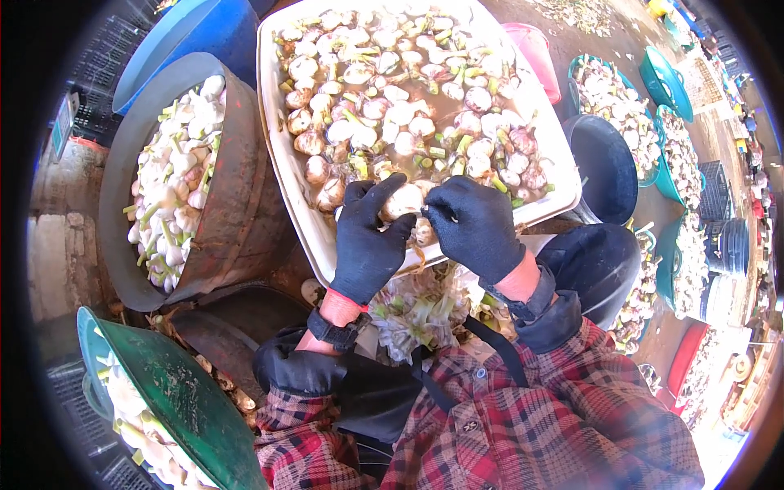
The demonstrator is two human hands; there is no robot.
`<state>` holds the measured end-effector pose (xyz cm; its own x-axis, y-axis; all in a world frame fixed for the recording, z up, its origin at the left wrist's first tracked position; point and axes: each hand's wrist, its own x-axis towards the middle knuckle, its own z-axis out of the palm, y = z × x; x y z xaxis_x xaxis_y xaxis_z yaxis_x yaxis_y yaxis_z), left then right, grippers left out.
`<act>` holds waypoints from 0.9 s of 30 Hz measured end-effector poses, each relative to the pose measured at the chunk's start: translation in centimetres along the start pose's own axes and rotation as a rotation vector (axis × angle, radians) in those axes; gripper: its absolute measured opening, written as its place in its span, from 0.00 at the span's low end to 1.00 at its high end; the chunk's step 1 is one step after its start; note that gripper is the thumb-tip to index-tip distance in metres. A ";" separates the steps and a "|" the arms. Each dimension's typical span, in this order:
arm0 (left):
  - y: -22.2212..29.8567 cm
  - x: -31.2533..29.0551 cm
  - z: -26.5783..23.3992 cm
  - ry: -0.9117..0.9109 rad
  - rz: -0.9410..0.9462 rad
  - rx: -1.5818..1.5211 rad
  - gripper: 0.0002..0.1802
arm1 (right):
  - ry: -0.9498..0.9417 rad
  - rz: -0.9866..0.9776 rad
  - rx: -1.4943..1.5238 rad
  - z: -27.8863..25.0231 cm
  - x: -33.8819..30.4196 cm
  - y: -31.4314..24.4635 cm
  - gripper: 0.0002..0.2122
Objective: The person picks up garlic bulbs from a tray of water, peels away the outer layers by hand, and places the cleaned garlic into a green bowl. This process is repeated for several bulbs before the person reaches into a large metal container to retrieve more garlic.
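Both of my hands, in black gloves, are at the near edge of a white tub (273, 106) where many garlic bulbs (376, 106) lie in brownish water. My left hand (371, 237) is closed around a pale garlic bulb (402, 202), thumb and forefinger on either side of it. Right beside it, my right hand (478, 220) has its fingers pinched together at the bulb's right side; what is between them is too small to make out. Loose papery peelings (420, 314) are heaped below my hands, between my knees.
To the left stands a large dark bucket (245, 188) of cleaned garlic, with a blue barrel (184, 41) behind it and a green basin (175, 400) of garlic nearer. On the right are a dark bucket (603, 163), a pink basin (535, 57) and several teal tubs of garlic (665, 77).
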<state>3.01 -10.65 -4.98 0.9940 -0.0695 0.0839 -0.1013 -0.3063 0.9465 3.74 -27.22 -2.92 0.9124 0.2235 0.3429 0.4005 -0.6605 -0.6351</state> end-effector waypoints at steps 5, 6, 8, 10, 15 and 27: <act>-0.2 -0.3 -0.2 -0.015 0.040 0.107 0.29 | -0.042 -0.019 -0.076 0.2 0.0 -0.3 0.03; 0.2 -0.3 -0.2 -0.028 0.046 0.162 0.29 | -0.040 -0.011 -0.067 0.3 0.0 -0.2 0.03; 0.3 -0.3 -0.3 -0.041 0.054 0.215 0.29 | -0.037 -0.003 -0.059 0.6 -0.1 0.0 0.04; 0.1 -0.3 -0.4 -0.083 0.040 0.127 0.29 | 0.000 0.051 0.062 0.9 -0.2 0.2 0.05; 0.6 0.0 -1.8 -0.190 -0.015 -0.083 0.27 | 0.074 0.210 0.213 0.8 -0.3 1.0 0.05; 1.0 -0.1 -2.6 -0.287 -0.300 -1.016 0.29 | 0.066 0.017 0.180 -2.5 -0.4 2.4 0.10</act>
<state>2.92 -8.48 -3.28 0.9132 -0.3813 -0.1436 0.3541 0.5683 0.7427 4.16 -30.66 -2.85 0.9142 0.1614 0.3719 0.3987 -0.5233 -0.7531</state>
